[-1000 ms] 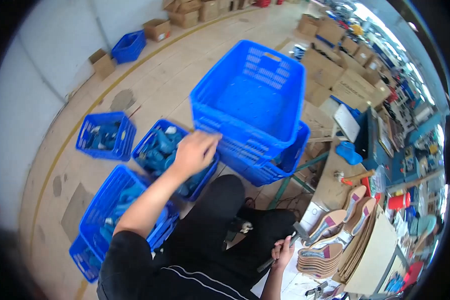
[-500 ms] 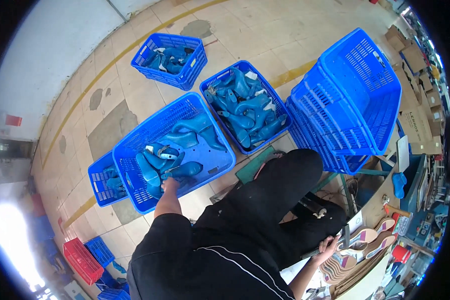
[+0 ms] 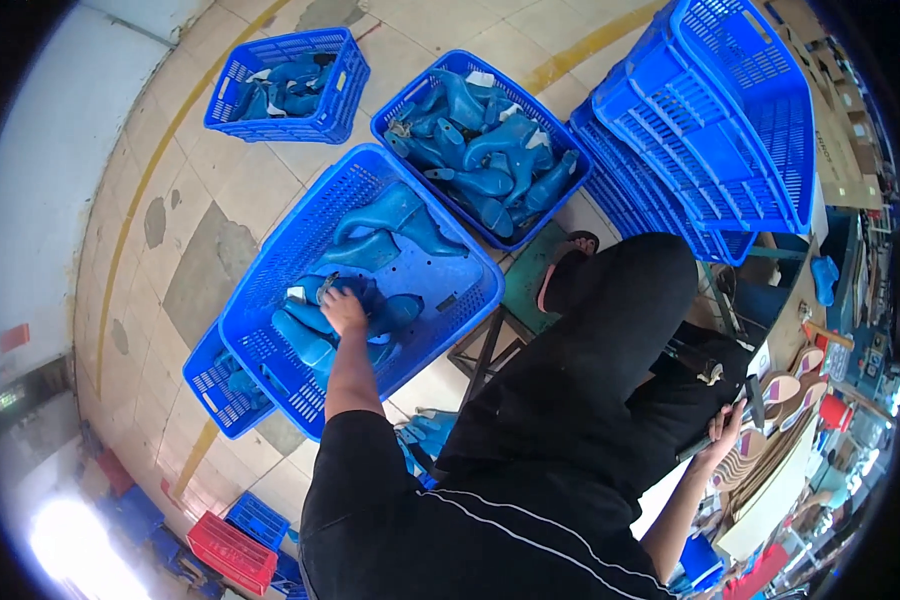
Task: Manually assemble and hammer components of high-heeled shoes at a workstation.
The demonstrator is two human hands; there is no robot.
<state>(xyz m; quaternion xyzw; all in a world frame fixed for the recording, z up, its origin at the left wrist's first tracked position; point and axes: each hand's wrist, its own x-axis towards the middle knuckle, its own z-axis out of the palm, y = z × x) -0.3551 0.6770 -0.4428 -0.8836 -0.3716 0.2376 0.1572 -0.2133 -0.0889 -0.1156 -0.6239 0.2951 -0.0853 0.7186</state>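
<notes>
My left hand point(image 3: 343, 311) reaches into a large blue plastic crate point(image 3: 482, 285), its fingers closed over a blue shoe last that is partly hidden and blurred. Around it lie several more lasts, among them a paler one point(image 3: 306, 340) just nearer to me. Farther back in the same crate rest larger boot-shaped lasts point(image 3: 390, 212). At the right, beside my thigh, my right hand point(image 3: 727, 432) is wrapped round the handle of a hammer point(image 3: 755, 402), its dark metal head sticking up past the fingers.
A second crate point(image 3: 580, 165) heaped with lasts stands behind, a smaller filled one point(image 3: 345, 120) farther left. Stacked blue crates point(image 3: 710, 150) rise at the right. Shoe soles point(image 3: 778, 390) lie on a bench at my right. A red crate point(image 3: 232, 553) stands lower left.
My left hand has moved from the crate's near side farther in, onto another last. My right hand keeps the hammer. The whole view has shifted.
</notes>
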